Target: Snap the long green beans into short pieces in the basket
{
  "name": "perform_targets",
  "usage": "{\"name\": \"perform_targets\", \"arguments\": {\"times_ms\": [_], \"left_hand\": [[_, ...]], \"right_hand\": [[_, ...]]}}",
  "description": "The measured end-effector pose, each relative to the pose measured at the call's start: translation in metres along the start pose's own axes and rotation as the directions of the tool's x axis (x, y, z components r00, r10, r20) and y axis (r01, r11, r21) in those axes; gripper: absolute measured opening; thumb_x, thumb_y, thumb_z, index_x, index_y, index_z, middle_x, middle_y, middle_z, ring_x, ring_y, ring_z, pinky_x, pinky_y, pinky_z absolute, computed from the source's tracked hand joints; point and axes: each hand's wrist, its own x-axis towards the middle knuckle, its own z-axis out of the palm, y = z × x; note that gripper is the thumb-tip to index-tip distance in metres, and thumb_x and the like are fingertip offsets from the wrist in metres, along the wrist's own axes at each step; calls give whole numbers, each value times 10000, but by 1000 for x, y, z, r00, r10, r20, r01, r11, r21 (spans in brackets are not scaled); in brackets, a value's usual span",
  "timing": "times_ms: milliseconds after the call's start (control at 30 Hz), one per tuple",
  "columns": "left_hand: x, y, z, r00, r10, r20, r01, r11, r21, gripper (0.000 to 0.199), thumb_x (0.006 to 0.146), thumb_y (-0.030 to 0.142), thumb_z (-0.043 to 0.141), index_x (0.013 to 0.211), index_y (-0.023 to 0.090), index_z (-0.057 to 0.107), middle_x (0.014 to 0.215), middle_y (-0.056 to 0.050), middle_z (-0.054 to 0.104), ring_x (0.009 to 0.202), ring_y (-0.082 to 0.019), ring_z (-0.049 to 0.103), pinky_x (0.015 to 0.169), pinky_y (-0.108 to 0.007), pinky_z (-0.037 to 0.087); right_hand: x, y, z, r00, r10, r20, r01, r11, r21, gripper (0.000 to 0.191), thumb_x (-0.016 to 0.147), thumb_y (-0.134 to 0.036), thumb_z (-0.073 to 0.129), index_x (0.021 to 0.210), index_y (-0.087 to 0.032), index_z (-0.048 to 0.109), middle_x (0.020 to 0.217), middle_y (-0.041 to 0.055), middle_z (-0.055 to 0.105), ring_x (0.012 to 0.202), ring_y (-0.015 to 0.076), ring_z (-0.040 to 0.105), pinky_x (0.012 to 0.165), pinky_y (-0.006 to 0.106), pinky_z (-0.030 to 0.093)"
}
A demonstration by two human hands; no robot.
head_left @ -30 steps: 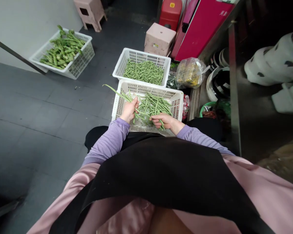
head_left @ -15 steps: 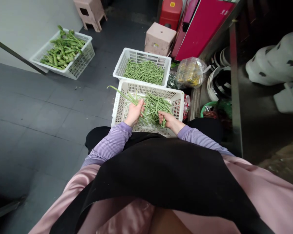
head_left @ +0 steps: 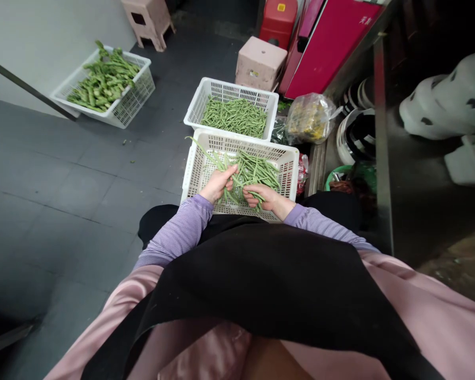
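Note:
A white plastic basket stands right before my knees, with long green beans heaped in its right half. Over its left part my left hand is closed round several long beans, whose tips stick out toward the basket's upper left corner. Close to its right, my right hand is closed on green beans too, low over the heap. The two hands are a small gap apart. Just beyond, a second white basket holds short pieces of green bean.
Far left on the floor stands a white basket of thick green vegetables. Pink stools and a red stool are at the back. On the right are a clear bag, a green basin and a metal shelf edge.
My right hand has moved left, closer to my left hand. The long beans in my left hand have shifted slightly to the right, their tips now nearer the basket's corner.

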Motion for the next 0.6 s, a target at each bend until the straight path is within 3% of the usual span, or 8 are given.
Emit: {"name": "perform_targets", "arguments": {"times_ms": [233, 467, 600], "left_hand": [[0, 19, -8, 999, 54, 5, -53, 995, -82, 260, 816, 240, 760, 746, 164, 521, 557, 82, 468, 373, -1, 273, 377, -173, 238], [-2, 15, -5, 993, 113, -41, -113, 994, 1, 170, 813, 183, 733, 797, 148, 568, 592, 53, 577, 359, -6, 312, 380, -195, 273], [-3, 16, -4, 990, 140, -6, -139, 990, 34, 124, 818, 181, 719, 831, 143, 603, 637, 21, 641, 364, -17, 327, 383, -204, 282]], "right_hand": [[-6, 2, -10, 999, -25, -19, 26, 999, 34, 119, 851, -273, 635, 831, -164, 593, 511, -97, 319, 403, 66, 223, 434, 212, 248], [-4, 3, -11, 999, -40, -25, 41, 997, 61, 184, 876, -332, 621, 813, -165, 579, 533, -84, 348, 397, 63, 260, 428, 214, 260], [-1, 4, -10, 995, -56, -78, 61, 996, 72, 181, 853, -300, 619, 750, -186, 523, 538, -68, 380, 404, 72, 292, 418, 222, 265]]}}
